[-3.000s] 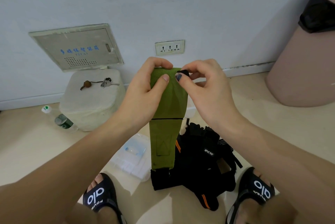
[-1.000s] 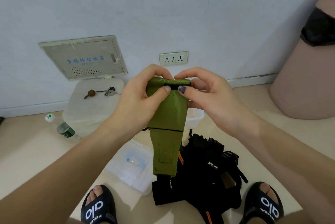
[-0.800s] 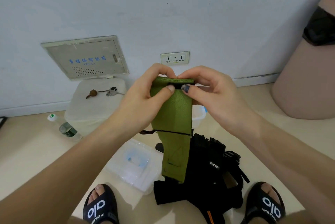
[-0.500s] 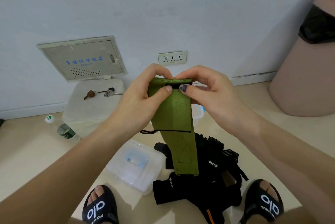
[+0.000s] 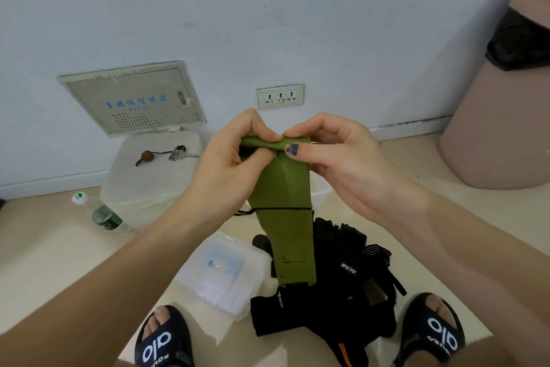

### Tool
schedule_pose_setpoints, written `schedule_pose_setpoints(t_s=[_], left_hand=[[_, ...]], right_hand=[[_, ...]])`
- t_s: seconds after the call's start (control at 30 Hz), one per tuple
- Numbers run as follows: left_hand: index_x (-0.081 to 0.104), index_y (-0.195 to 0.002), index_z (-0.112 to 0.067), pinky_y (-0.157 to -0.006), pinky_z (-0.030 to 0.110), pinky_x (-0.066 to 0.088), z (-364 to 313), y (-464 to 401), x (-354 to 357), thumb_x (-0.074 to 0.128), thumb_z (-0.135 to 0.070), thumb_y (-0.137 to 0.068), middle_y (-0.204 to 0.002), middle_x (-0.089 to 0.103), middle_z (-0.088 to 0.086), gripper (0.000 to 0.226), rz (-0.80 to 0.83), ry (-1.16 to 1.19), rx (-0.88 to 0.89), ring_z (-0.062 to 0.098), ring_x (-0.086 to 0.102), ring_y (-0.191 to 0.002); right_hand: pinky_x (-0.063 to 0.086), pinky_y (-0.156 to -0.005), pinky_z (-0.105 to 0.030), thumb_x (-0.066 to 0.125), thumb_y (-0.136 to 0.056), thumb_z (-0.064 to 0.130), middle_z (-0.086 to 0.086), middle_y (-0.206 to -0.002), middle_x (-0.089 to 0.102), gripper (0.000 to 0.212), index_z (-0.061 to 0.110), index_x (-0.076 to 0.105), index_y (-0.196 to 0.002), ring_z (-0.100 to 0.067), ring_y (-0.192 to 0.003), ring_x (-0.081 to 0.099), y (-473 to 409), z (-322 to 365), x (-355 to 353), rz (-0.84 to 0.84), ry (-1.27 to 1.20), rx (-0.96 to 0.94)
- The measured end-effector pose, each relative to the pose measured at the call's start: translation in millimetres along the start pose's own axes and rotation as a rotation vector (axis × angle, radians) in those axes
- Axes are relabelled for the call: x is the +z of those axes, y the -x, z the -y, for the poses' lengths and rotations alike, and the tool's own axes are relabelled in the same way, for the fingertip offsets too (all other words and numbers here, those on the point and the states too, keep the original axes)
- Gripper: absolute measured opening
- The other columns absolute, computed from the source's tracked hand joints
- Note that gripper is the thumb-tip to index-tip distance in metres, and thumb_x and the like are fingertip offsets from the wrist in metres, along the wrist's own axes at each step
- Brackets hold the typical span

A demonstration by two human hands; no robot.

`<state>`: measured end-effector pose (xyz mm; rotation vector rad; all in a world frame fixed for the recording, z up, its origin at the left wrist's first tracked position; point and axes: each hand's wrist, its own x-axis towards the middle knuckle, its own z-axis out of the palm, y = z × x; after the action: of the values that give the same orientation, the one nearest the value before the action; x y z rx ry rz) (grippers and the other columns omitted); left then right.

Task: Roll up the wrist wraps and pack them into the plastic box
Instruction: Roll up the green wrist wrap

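Two black slides (image 5: 162, 343) planted at the bottom edge, toes out, on a pale beige floor (image 5: 44, 247). Between them a heap of black wrist wraps (image 5: 333, 301) with bits of orange trim, touching the clear plastic box lid (image 5: 220, 271) lying flat just to its left. Held up above all that, the green wrist wrap (image 5: 282, 203), top end curled into a small roll, tail hanging loose down over the black heap. Left hand (image 5: 226, 167) pinching the roll's left end, thumb tucked under; right hand (image 5: 336, 158) pinching the right end, dark-painted thumbnail on top. Behind the wrap, just a corner of the clear plastic box (image 5: 320, 192) peeking out. Open floor off to the left, bit less on the right. Farther back, a white foam block (image 5: 148, 185) with keys (image 5: 175, 154) on top, and a water bottle (image 5: 101, 213) lying beside it. Then the pale blue wall (image 5: 268, 9) with a grey panel (image 5: 131, 97) and a socket strip (image 5: 279, 96); pink bin (image 5: 500, 128) with a black liner in the right corner.
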<state>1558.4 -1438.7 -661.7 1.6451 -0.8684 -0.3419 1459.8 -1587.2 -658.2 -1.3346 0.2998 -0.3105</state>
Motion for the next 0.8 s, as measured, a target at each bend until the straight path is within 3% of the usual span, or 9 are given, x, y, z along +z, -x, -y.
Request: schedule_pose_setpoints(t_s=[0.13,0.2,0.27,0.33,0.47,0.57,0.7,0.8], left_hand=[[0.064,-0.081,-0.028,-0.073,0.031,0.044,-2,-1,-4,0.064,-0.012,-0.083,-0.077,0.062,0.004,0.016,0.035,0.094,-0.059,0.017,0.053,-0.077],[0.067,-0.086,-0.028,-0.081,0.042,0.042,-4,-1,-6,0.068,-0.027,-0.080,-0.092,0.063,0.021,0.006,0.079,0.157,-0.097,0.028,0.055,-0.084],[0.067,-0.094,-0.029,-0.084,0.045,0.042,-3,-1,-6,0.069,-0.036,-0.086,-0.099,0.063,0.025,0.010,0.093,0.158,-0.119,0.030,0.055,-0.086],[0.064,-0.103,-0.029,-0.082,0.041,0.043,-3,-1,-4,0.065,-0.032,-0.097,-0.091,0.062,0.027,0.007,0.084,0.126,-0.131,0.022,0.056,-0.083],[0.063,-0.113,-0.021,-0.081,0.037,0.047,-1,-4,-6,0.067,-0.025,-0.097,-0.101,0.065,0.030,0.017,0.090,0.124,-0.170,0.019,0.061,-0.087],[0.064,-0.113,-0.008,-0.080,0.028,0.053,-2,-4,-7,0.063,-0.009,-0.100,-0.098,0.068,0.024,0.013,0.090,0.133,-0.164,0.016,0.064,-0.088],[0.065,-0.111,-0.005,-0.082,0.029,0.054,-1,-5,-13,0.064,-0.008,-0.098,-0.106,0.069,0.026,0.013,0.109,0.136,-0.141,0.020,0.067,-0.093],[0.067,-0.106,-0.003,-0.078,0.025,0.056,-4,-6,-17,0.067,-0.009,-0.094,-0.100,0.072,0.022,0.014,0.100,0.154,-0.115,0.019,0.067,-0.090]], right_hand=[[0.058,-0.089,-0.034,0.070,-0.085,-0.013,-0.019,-0.096,0.073,0.021,0.007,0.073,-0.089,-0.024,-0.090,0.070,-1,1,-2,-0.019,0.024,-0.027],[0.060,-0.086,-0.031,0.071,-0.084,-0.014,-0.017,-0.093,0.074,0.021,0.007,0.073,-0.089,-0.023,-0.087,0.071,-1,2,-4,-0.035,0.039,-0.044],[0.058,-0.082,-0.027,0.071,-0.083,-0.014,-0.012,-0.086,0.074,0.022,0.007,0.074,-0.088,-0.020,-0.083,0.071,-2,1,-5,-0.048,0.050,-0.062],[0.058,-0.082,-0.026,0.073,-0.083,-0.014,-0.011,-0.084,0.075,0.022,0.008,0.075,-0.087,-0.020,-0.082,0.072,-2,0,-5,-0.059,0.062,-0.084],[0.059,-0.088,-0.032,0.074,-0.083,-0.011,-0.012,-0.087,0.075,0.021,0.010,0.076,-0.088,-0.021,-0.086,0.073,-2,0,-5,-0.075,0.072,-0.107],[0.058,-0.088,-0.034,0.074,-0.085,-0.009,-0.011,-0.090,0.074,0.023,0.013,0.076,-0.091,-0.021,-0.089,0.071,-3,-2,-5,-0.058,0.057,-0.098],[0.058,-0.085,-0.031,0.071,-0.091,-0.001,-0.013,-0.095,0.072,0.026,0.018,0.073,-0.108,-0.020,-0.090,0.072,-2,-1,-6,-0.010,0.053,-0.012],[0.060,-0.083,-0.031,0.069,-0.095,0.008,-0.022,-0.103,0.071,0.019,0.015,0.072,-0.113,-0.019,-0.092,0.072,1,2,-7,0.056,0.069,0.054]])
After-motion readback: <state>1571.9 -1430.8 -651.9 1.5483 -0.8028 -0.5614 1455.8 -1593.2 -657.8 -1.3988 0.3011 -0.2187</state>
